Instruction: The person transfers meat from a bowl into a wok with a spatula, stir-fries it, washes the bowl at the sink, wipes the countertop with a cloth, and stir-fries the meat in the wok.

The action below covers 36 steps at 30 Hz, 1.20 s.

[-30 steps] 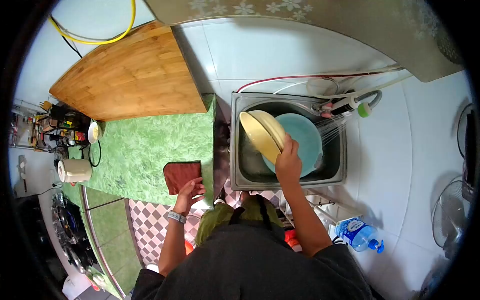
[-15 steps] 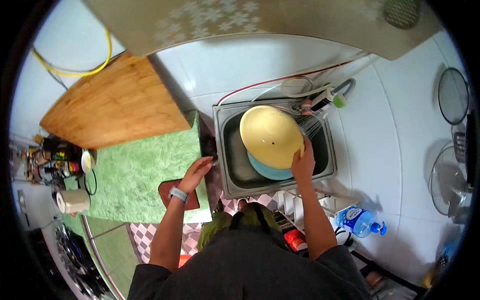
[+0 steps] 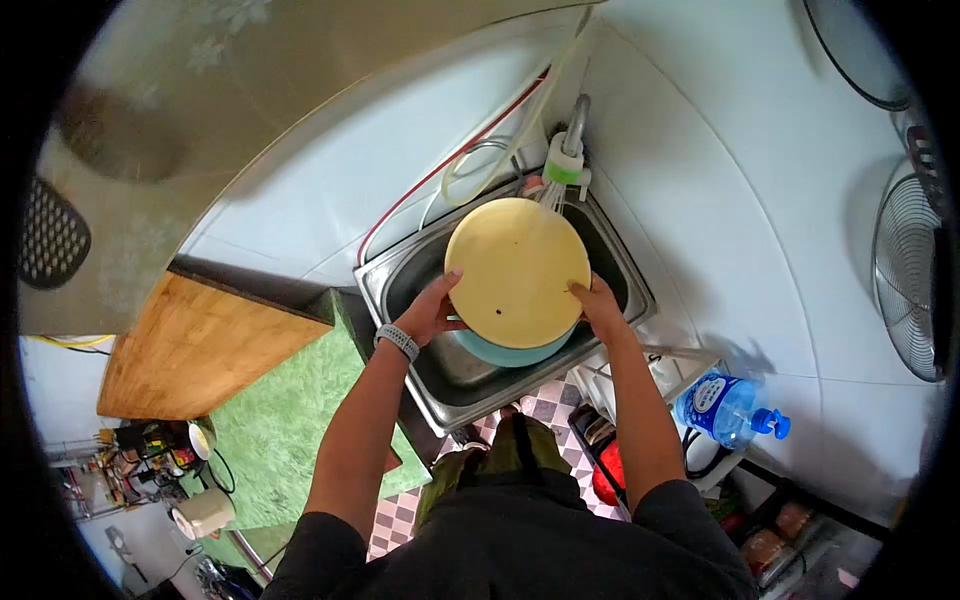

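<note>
Both my hands grip a yellow plastic basin (image 3: 517,270) over the metal sink (image 3: 440,400). My left hand (image 3: 432,308) is closed on its left edge, and on the opposite side my right hand (image 3: 600,306) pinches the right edge. Small dark specks show on the basin's yellow surface. Beneath it sits a light blue basin (image 3: 512,355), mostly hidden. Water sprays from the faucet (image 3: 565,160) at the far edge of the yellow basin.
A wooden board (image 3: 215,345) leans by the wall above the green counter (image 3: 285,430). On the right stands a blue pump bottle (image 3: 725,408) beside a white rack (image 3: 680,380). A wire strainer (image 3: 908,280) hangs on the right wall. Hoses run behind the sink.
My left hand has moved from beside the counter onto the yellow basin's left edge. The basin is now more level and reaches under the spray. The view has turned.
</note>
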Tool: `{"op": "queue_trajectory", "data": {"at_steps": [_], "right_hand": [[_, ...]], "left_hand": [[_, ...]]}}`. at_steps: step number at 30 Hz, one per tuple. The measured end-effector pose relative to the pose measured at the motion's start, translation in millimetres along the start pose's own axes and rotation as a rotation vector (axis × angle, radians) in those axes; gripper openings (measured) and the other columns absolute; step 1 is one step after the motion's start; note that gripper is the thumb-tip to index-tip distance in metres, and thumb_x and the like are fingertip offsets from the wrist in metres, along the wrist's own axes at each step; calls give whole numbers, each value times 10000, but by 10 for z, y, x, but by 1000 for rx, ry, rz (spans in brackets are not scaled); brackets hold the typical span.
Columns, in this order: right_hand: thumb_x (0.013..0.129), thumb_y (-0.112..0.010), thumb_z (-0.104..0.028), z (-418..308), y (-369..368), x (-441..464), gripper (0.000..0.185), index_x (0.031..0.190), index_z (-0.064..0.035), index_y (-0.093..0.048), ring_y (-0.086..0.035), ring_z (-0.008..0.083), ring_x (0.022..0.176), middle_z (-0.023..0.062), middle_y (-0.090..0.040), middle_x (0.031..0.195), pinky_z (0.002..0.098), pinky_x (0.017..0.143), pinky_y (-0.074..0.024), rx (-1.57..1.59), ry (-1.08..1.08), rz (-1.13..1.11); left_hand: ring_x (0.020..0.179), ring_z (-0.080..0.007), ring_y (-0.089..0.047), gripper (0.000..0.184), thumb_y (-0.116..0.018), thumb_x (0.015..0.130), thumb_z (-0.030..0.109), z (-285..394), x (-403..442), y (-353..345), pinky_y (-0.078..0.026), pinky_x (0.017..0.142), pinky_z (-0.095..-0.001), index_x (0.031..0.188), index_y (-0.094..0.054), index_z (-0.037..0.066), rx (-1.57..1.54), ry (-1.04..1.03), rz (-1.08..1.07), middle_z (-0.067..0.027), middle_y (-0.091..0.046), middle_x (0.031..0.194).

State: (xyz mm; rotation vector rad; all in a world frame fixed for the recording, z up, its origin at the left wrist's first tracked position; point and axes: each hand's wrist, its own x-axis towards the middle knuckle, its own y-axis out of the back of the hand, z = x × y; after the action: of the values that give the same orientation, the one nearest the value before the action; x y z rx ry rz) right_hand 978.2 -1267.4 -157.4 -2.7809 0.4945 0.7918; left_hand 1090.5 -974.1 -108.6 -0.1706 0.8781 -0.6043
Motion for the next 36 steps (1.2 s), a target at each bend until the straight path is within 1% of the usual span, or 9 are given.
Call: {"op": "queue_trajectory", "data": {"at_steps": [6, 9, 11, 15, 19, 22, 27, 33, 36], "right_hand": [[925, -620, -226, -76, 74, 237, 337, 1202, -40, -570, -617, 119, 847, 23, -651, 974, 277, 713, -500, -229, 21, -70], [898, -664, -219, -78, 2, 444, 373, 1201, -21, -576, -621, 128, 840, 45, -657, 1015, 277, 748, -496, -346, 295, -63], [853, -677, -190, -257, -116, 437, 447, 1232, 11, -549, -621, 236, 992, 145, -632, 1131, 349, 859, -494, -377, 505, 61], [839, -658, -123, -528, -196, 653, 430, 1242, -9, -559, -604, 288, 1058, 166, -605, 1179, 378, 907, -485, -394, 564, 136], [826, -580, -15, -970, -107, 1251, 496, 1311, -73, -495, -543, 370, 1149, 185, -525, 1282, 443, 960, -467, -771, 877, 559], [849, -552, -48, -1184, -96, 1589, 470, 1311, -94, -475, -511, 382, 1186, 170, -498, 1317, 472, 974, -450, -1014, 649, 430], [902, -477, -144, -964, 88, 2227, 336, 1229, -86, -532, -542, 382, 1138, 179, -561, 1232, 487, 922, -472, -1132, 733, 429], [842, -557, -125, -1110, 59, 1761, 270, 1097, -62, -618, -625, 382, 956, 169, -661, 1017, 484, 841, -493, -1045, 727, 568], [824, -567, -113, -1049, 77, 1259, 226, 1021, -25, -636, -641, 296, 859, 155, -658, 910, 405, 776, -499, -632, 660, 600]], "left_hand": [[1043, -236, -647, 523, -536, 943, 435, -244, 81, 57, -527, 911, -425, 1295, -504, 50, -63, -8, 99, -97, -634, 1190], [1060, -247, -641, 484, -518, 954, 370, -381, 71, 72, -528, 914, -426, 1304, -485, 38, -148, -12, 133, -106, -624, 1203], [1068, -253, -637, 488, -515, 952, 351, -456, 46, 61, -526, 915, -429, 1311, -469, 23, -109, -22, 163, -119, -608, 1226], [1124, -271, -606, 480, -506, 952, 325, -595, 21, 10, -500, 947, -442, 1314, -463, 14, -161, -33, 198, -146, -583, 1258], [1025, -248, -649, 450, -509, 935, 326, -677, 16, -54, -519, 901, -425, 1255, -518, 10, -202, -55, 200, -122, -643, 1159], [1035, -253, -645, 440, -498, 944, 304, -686, 65, -110, -511, 917, -430, 1263, -511, 2, -239, -64, 226, -128, -641, 1161], [1050, -271, -639, 435, -508, 945, 269, -748, 183, -112, -508, 936, -438, 1268, -503, -22, -273, -89, 248, -150, -617, 1190], [1070, -271, -629, 382, -522, 936, 203, -787, 261, -199, -517, 929, -408, 1240, -518, -29, -408, -220, 244, -156, -616, 1193], [1036, -251, -628, 313, -530, 926, 132, -813, 337, -219, -503, 919, -401, 1210, -542, 1, -518, -250, 263, -117, -637, 1139]]}}
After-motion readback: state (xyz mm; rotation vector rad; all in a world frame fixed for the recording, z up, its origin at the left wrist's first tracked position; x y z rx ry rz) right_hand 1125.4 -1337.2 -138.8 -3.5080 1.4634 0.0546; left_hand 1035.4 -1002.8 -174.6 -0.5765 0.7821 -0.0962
